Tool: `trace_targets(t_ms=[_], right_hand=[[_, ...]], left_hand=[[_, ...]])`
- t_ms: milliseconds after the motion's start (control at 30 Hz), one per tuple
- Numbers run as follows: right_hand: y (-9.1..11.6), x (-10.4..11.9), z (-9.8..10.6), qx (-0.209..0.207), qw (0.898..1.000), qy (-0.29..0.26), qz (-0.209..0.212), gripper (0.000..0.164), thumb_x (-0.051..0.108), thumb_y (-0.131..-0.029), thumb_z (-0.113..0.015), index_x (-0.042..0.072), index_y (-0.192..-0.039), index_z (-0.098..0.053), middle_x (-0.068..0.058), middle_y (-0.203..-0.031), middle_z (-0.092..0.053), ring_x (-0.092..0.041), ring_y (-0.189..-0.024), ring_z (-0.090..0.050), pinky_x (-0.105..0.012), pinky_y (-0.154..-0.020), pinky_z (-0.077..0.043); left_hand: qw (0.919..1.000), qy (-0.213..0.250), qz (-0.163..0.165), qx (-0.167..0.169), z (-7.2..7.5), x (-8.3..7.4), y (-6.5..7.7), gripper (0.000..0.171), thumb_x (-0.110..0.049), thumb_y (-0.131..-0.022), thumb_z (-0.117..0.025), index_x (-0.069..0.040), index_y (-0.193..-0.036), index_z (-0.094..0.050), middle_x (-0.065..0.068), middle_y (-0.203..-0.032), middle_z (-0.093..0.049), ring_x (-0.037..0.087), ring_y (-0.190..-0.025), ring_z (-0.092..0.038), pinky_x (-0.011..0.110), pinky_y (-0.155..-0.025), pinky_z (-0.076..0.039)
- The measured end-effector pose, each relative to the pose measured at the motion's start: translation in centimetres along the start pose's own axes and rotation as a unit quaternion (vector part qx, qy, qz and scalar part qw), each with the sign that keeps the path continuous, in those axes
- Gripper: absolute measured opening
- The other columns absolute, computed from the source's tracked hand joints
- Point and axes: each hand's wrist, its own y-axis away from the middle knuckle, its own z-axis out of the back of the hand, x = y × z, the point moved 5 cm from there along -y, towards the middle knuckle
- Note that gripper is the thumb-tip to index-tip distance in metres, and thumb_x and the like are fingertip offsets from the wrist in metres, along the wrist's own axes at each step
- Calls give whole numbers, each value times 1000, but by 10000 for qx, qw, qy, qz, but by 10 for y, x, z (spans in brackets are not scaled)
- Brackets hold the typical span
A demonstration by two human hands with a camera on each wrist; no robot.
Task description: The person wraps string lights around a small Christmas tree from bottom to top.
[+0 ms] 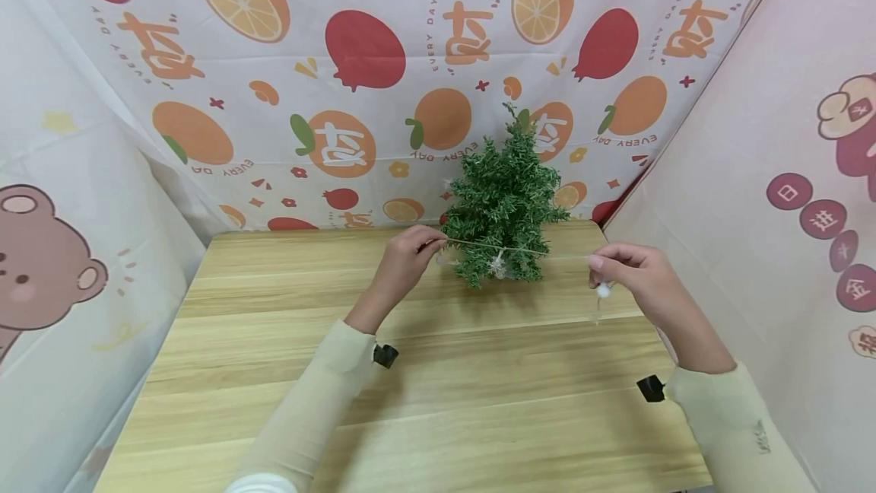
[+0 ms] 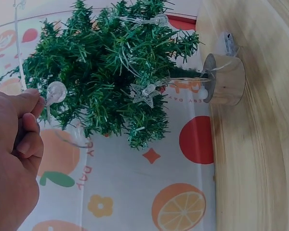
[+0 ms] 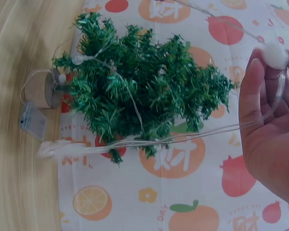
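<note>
Tree: a small green artificial tree (image 1: 506, 200) stands upright towards the back of the worktop (image 1: 479, 424), between and beyond the two hands.
Tree foot: a round wooden base (image 2: 226, 79), on the worktop under the lowest branches.
String of lights: the thin clear string (image 3: 149, 143) runs nearly straight from hand to hand, passing before the lower branches in the head view; more of it lies on the tree.
Left hand: the left hand (image 1: 408, 259) is grasping the string, pinched between thumb and fingers, at the tree's left side; a round clear bulb (image 2: 57, 92) sits at the fingertips.
Right hand: the right hand (image 1: 636, 274) is grasping the string too, thumb against bent fingers, to the right of the tree and apart from it; a white bulb (image 3: 275, 56) shows at its fingertips.
Loose end: several strands hang from the right hand and finish in a pale, blurred bunch; whether that touches the worktop, I cannot tell.
Star: a clear star-shaped light (image 2: 144, 95) on the lower branches.
Box: a small clear box (image 3: 32, 120) on the worktop, just beside the wooden base.
Sleeves: pale, a black camera (image 1: 386, 356) near the left cuff and another at the right.
Backdrop: white cloth (image 1: 274, 101) printed with oranges and red fruit, behind the tree.
</note>
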Motion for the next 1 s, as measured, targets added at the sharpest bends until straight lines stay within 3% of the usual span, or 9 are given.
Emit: trace_targets(t_ms=[133,367,733,1000], right_hand=[[4,0,10,7,9983,-445,379,17,-1,-101,-56,-4,-88,-66,1,-70,-61,-16,-67,-57,-27,-65,-50],[8,2,22,317,9902,-1037,874,31,-11,-100,-47,6,-86,-69,4,-72,-63,-11,-61,-52,-27,-51,-41],[15,0,25,360,9902,-914,990,33,-14,-98,-46,7,-87,-69,4,-71,-58,-18,-58,-43,-31,-51,-34],[19,0,24,465,9863,-1039,1191,26,-16,-98,-45,-3,-86,-64,0,-71,-57,-21,-59,-40,-34,-53,-32]], left_hand=[[9999,67,131,-28,-2,0,-2,12,-12,-96,-69,-4,-101,-77,7,-100,-74,20,-91,-71,35,-80,-58],[9994,235,130,-240,-5,-4,-8,13,-12,-97,-68,-5,-103,-77,6,-100,-74,17,-86,-68,33,-75,-56],[9910,500,-260,-1215,14,-18,-38,14,-13,-98,-66,-4,-103,-76,9,-100,-72,16,-77,-62,27,-69,-50],[9791,611,-638,-1835,31,-41,-61,10,-8,-95,-70,-2,-99,-77,9,-100,-74,15,-79,-67,22,-71,-53]])
